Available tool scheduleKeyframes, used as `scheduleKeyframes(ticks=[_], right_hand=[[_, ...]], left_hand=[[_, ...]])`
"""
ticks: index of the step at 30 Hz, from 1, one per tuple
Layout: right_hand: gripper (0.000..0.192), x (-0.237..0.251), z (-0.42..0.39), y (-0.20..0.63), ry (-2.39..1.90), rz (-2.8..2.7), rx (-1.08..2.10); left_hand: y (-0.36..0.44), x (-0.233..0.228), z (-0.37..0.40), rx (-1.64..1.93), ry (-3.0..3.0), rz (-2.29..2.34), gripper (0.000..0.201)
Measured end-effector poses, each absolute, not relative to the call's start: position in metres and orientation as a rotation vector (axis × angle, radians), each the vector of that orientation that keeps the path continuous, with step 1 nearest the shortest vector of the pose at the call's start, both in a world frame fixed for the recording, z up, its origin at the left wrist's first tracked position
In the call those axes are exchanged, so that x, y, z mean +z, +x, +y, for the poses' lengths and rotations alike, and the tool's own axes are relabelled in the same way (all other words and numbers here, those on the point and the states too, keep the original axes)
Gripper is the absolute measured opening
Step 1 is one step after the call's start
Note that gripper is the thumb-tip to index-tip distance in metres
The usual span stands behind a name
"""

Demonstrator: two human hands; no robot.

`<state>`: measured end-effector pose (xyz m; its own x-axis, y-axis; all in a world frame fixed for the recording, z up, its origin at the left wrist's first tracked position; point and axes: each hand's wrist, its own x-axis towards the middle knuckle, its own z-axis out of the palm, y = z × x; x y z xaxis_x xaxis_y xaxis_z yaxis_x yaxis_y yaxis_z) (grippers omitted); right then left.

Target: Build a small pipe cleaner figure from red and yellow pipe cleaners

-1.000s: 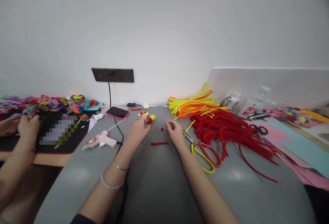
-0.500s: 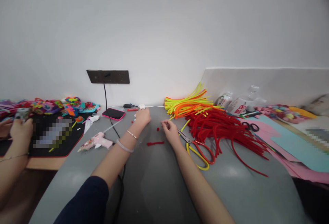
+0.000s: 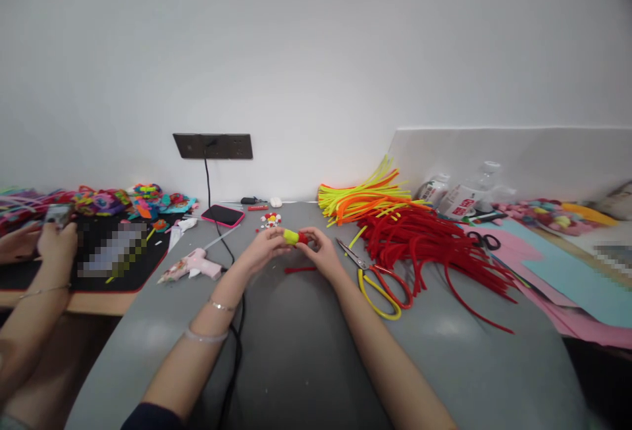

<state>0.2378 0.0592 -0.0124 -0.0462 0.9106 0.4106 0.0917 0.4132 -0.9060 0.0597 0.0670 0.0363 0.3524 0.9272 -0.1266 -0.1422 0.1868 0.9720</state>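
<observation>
Between my two hands is a small yellow-and-red fuzzy craft piece (image 3: 291, 237), above the grey table. My left hand (image 3: 266, 245) has its fingers closed at the yellow end. At the red end, my right hand (image 3: 318, 250) pinches with thumb and fingers. Just below them lies a short red pipe cleaner (image 3: 300, 270), partly covered by my right hand. Beyond my left hand is a cluster of small red and white pieces (image 3: 270, 220). Scissors (image 3: 378, 278) with red and yellow handles lie open to the right of my right hand.
Red pipe cleaners (image 3: 424, 245) and yellow-orange ones (image 3: 360, 199) are piled on the right. To the left are a pink glue gun (image 3: 192, 265), its black cable (image 3: 240, 324) and a phone (image 3: 223, 215). Another person's hand (image 3: 56, 239) holds a phone at far left.
My left hand has come back from the far side of the table to meet my right hand. The yellow-and-red piece now shows between them, and the small pieces at the back are uncovered.
</observation>
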Motion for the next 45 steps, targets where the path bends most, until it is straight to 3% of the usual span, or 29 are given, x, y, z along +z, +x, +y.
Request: scheduleKeyframes(ticks=[5, 9, 14, 26, 33, 36, 39, 41, 45], right_hand=[[0.043, -0.014, 0.056, 0.237, -0.781, -1.351, 1.120], [0.044, -0.012, 0.051, 0.238, -0.737, -1.365, 1.201], [0.068, -0.011, 0.049, 0.240, -0.673, -1.321, 1.319], [0.040, -0.010, 0.052, 0.234, -0.787, -1.274, 1.295], [0.044, -0.005, 0.047, 0.237, -0.752, -1.355, 1.340], [0.043, -0.009, 0.049, 0.240, -0.766, -1.432, 1.229], [0.035, -0.007, 0.055, 0.230, -0.958, -1.506, 0.894], [0.024, 0.001, 0.059, 0.205, -1.090, -1.615, 0.643], [0.016, 0.022, 0.055, 0.117, -1.065, -2.076, 0.507]], left_hand=[[0.050, 0.020, 0.042, 0.883, 0.987, 0.820, 0.041], [0.049, 0.015, 0.037, 0.791, 0.994, 0.841, 0.038], [0.050, 0.005, 0.040, 0.790, 1.024, 0.819, 0.040], [0.052, 0.002, 0.036, 0.763, 1.237, 0.839, 0.048], [0.050, 0.011, 0.035, 0.725, 1.247, 0.837, 0.036], [0.042, 0.020, 0.027, 0.736, 1.284, 0.891, 0.036], [0.018, 0.032, 0.006, 0.836, 1.194, 0.909, 0.047], [-0.003, 0.041, -0.011, 0.929, 1.112, 0.967, 0.052], [-0.039, 0.052, -0.044, 1.158, 0.944, 1.101, 0.050]])
